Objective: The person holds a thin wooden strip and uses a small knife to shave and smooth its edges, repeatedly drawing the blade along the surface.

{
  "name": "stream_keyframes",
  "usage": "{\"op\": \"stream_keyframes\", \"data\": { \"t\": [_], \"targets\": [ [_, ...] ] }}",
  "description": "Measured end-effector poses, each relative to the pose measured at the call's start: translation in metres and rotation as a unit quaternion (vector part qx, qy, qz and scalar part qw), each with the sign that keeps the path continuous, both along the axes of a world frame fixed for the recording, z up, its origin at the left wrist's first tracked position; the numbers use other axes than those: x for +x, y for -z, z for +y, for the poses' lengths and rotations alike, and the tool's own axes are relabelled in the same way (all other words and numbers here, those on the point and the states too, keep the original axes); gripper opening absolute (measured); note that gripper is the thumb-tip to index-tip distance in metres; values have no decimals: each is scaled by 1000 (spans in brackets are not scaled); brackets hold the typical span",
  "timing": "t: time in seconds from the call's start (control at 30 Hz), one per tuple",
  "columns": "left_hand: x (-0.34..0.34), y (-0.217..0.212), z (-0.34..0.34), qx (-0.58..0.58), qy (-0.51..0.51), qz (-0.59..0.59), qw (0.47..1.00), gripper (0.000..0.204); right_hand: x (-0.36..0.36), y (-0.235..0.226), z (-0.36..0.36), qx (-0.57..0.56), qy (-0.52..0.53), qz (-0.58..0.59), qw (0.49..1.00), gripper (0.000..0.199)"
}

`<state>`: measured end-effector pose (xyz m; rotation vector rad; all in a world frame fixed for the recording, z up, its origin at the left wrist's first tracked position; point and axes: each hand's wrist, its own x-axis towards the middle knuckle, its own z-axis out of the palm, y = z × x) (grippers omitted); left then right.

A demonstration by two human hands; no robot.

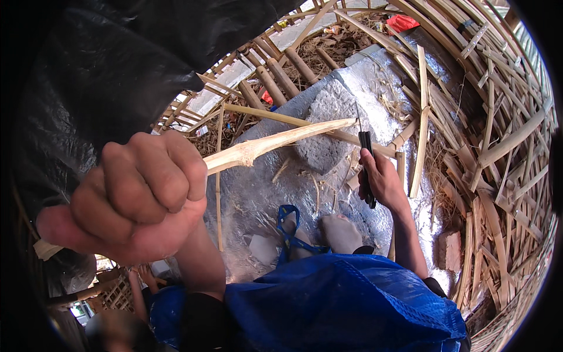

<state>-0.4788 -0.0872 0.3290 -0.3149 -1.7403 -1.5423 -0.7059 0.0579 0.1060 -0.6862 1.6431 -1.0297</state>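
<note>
Head view: left hand clenches bamboo strip; right hand grips knife.

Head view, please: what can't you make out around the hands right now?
All in the head view:
- Pale strip: the stretch inside the left hand is hidden by its fingers.
- Knife: the right hand covers part of the handle; blade contact with the strip is too fine to tell.
- Another person's hands: too small to tell what they hold.
</note>
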Motion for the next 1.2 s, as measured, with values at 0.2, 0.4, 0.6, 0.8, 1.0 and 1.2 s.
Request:
{"op": "stream_keyframes", "data": {
  "t": [0.2, 0.4, 0.6, 0.8, 1.0, 1.2],
  "targets": [
    [-2, 0, 5, 17, 7, 22, 1000, 64, 41, -60, 13, -147, -130, 46, 979, 41],
    [-6, -1, 1, 26, 76, 18, 997, 65, 33, -42, 5, -40, -11, -5, 999, 44],
    [-14, -3, 7, 33, 65, 21, 997, 65, 11, -21, 9, -20, -23, 42, 999, 45],
    [-6, -5, 4, 36, 36, -8, 999, 59, 46, -93, 19, -177, -169, 69, 967, 40],
    [1, -2, -1, 27, 3, -3, 1000, 54, 53, -56, 11, -118, -64, 30, 991, 42],
    [0, 5, -3, 48, -47, 25, 997, 54, 37, -37, 0, -83, -42, -75, 993, 44]
  ]
}}
